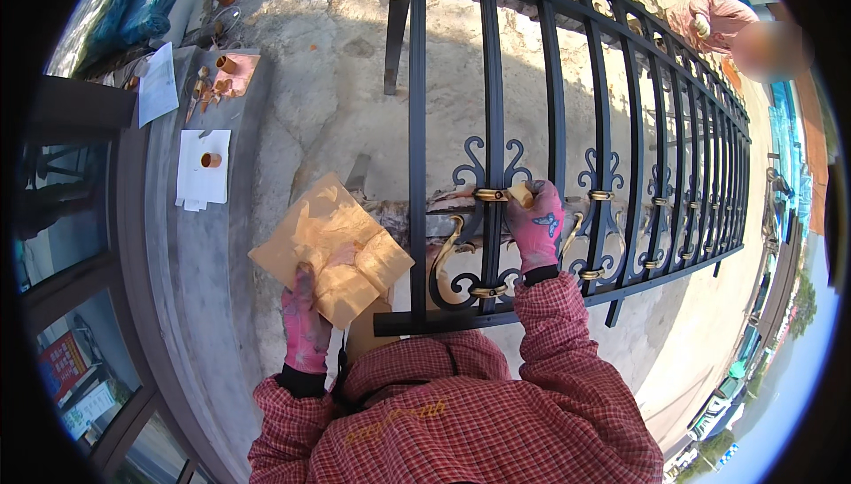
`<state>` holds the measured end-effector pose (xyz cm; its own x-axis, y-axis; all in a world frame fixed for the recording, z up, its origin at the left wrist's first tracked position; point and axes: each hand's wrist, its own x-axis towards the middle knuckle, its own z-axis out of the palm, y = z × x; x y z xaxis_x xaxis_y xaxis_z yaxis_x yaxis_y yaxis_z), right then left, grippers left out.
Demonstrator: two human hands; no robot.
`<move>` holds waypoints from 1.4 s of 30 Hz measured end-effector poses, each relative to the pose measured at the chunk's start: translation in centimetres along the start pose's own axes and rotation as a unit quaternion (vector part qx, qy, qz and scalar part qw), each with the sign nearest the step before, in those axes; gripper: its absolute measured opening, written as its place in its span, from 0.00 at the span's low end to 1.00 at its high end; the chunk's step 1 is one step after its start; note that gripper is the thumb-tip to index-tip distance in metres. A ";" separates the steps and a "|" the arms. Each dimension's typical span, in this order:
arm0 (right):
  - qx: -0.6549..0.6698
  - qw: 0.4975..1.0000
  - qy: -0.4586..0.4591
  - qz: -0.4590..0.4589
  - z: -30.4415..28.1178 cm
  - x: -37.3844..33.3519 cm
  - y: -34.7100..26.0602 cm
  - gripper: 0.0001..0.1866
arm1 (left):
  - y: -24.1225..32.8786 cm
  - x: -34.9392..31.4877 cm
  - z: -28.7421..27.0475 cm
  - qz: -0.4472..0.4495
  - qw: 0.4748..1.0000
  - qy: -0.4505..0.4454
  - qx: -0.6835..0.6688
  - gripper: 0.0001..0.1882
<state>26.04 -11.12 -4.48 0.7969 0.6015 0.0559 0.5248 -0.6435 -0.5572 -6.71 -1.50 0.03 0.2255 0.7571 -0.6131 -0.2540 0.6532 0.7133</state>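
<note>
In the head view, stray gold looks the likeliest fault: the small pale pad (521,193) sits right at the gold collar (489,194) on the black fence panel (555,121), so an overloaded pad or a careless twist could smear the dark metal or the nearby scroll (441,262). The gold-smeared square sheet (331,249), just beside the panel's left end, is held along one edge, so a slack grip could let it tip or knock the panel.

The left hand (306,329) pinches that near edge, thumb over the top face. The right hand (537,227) reaches farther forward, pinching the pad; its fingers hide the contact, so I can't be sure the pad touches the collar.
</note>
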 end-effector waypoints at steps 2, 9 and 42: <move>0.036 0.999 0.003 -0.002 0.6 -0.2 1.4 0.18 | 0.0 0.0 0.0 0.017 1.000 -0.016 0.008 0.28; 0.194 0.976 -0.001 0.104 -1.5 -0.2 2.5 0.17 | 0.0 -0.5 -1.1 0.004 1.000 -0.019 0.012 0.28; 0.067 0.666 -0.368 -0.645 -11.3 -6.7 -8.2 0.17 | -16.0 -16.7 6.0 0.093 0.977 0.084 -0.172 0.22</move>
<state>19.79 -15.24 9.05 -0.6806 0.7136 0.1657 0.5602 0.6527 -0.5101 -0.79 -24.58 0.90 -0.0045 0.8341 -0.5516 -0.5828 0.4460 0.6793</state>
